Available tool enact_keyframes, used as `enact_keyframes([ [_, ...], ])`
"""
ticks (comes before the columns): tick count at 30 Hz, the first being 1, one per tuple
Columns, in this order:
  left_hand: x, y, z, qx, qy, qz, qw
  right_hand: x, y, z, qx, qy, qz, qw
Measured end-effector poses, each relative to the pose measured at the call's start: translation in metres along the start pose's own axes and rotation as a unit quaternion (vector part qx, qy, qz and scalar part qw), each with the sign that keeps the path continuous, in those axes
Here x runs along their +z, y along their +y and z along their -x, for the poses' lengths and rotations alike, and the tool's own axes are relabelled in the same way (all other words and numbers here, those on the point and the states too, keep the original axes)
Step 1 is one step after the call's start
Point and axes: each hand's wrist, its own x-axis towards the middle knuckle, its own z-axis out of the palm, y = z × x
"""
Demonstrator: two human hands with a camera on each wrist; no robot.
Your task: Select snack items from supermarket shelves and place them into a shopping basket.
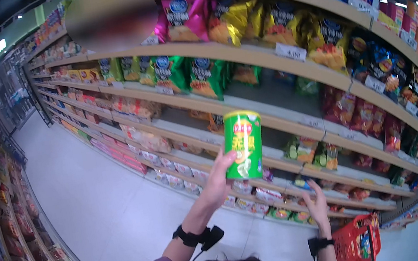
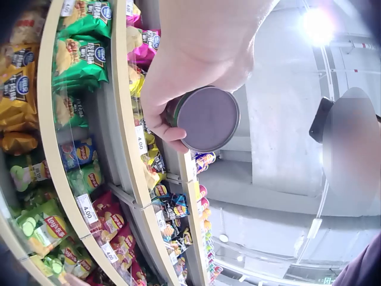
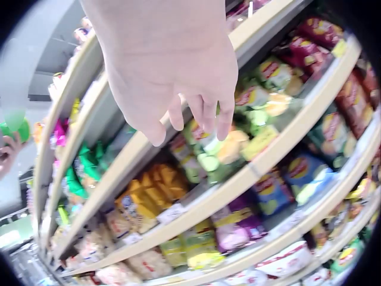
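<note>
My left hand (image 1: 218, 182) grips a green chip canister (image 1: 244, 146) with a yellow rim, holding it upright before the shelves. From below, the left wrist view shows the canister's round metal base (image 2: 209, 119), with fingers of the left hand (image 2: 190, 65) curled round its side. Lower and to the right, my right hand (image 1: 317, 203) holds nothing, its fingers relaxed and spread a little. In the right wrist view the right hand (image 3: 172, 65) hangs in front of the shelves, its fingertips overlapping green cucumber chip bags (image 3: 217, 155).
Long curved shelves (image 1: 256, 46) of chip bags with price tags fill the front and right. A red shopping basket (image 1: 348, 248) with goods inside is at lower right. Another shelf row (image 1: 20, 215) lines the left, beyond the pale aisle floor (image 1: 73, 168).
</note>
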Motion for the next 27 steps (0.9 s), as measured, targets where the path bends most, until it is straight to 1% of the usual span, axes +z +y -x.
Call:
enact_keyframes([
  [1,-0.008,-0.005,-0.005,-0.017,-0.024,0.019,0.999,-0.013,0.035,0.011,0.06,0.018,0.001,0.998],
  [2,-0.01,-0.007,-0.01,-0.021,-0.032,0.034,0.999,-0.028,0.073,0.025,0.098,0.045,0.039,0.993],
  [3,-0.009,-0.007,-0.014,-0.031,-0.028,0.046,0.998,-0.039,0.137,0.04,0.103,0.094,0.077,0.987],
  [4,-0.008,-0.006,-0.017,-0.033,-0.026,0.054,0.998,-0.057,0.155,0.053,0.123,0.138,-0.034,0.982],
  [5,-0.006,-0.007,-0.02,-0.039,-0.024,0.065,0.997,-0.079,0.184,0.068,0.119,0.164,0.043,0.978],
  [6,-0.004,-0.008,-0.024,-0.047,-0.022,0.076,0.996,-0.093,0.223,0.086,0.099,0.227,0.134,0.959],
  [7,-0.003,-0.01,-0.026,-0.049,-0.021,0.07,0.996,-0.117,0.222,0.105,0.138,0.222,0.28,0.924],
  [8,0.0,-0.011,-0.03,-0.046,-0.019,0.065,0.997,-0.133,0.226,0.118,0.177,0.226,0.335,0.897],
  [10,0.005,-0.016,-0.036,-0.046,-0.017,0.056,0.997,-0.15,0.234,0.133,0.25,0.223,0.369,0.867],
  [12,0.011,-0.023,-0.043,-0.038,-0.008,0.045,0.998,-0.159,0.241,0.144,0.285,0.219,0.379,0.853],
  [15,0.026,-0.028,-0.054,-0.025,-0.008,0.049,0.998,-0.168,0.251,0.144,0.308,0.218,0.382,0.844],
  [19,0.061,-0.032,-0.071,-0.005,0.023,0.086,0.996,-0.175,0.26,0.146,0.317,0.215,0.375,0.844],
  [22,0.07,-0.039,-0.082,0.015,-0.056,0.107,0.993,-0.181,0.263,0.15,0.324,0.215,0.371,0.843],
  [23,0.081,-0.041,-0.084,0.01,-0.018,0.097,0.995,-0.182,0.264,0.152,0.326,0.217,0.369,0.843],
  [27,0.098,-0.057,-0.09,-0.006,-0.028,0.098,0.995,-0.187,0.269,0.157,0.329,0.217,0.368,0.842],
])
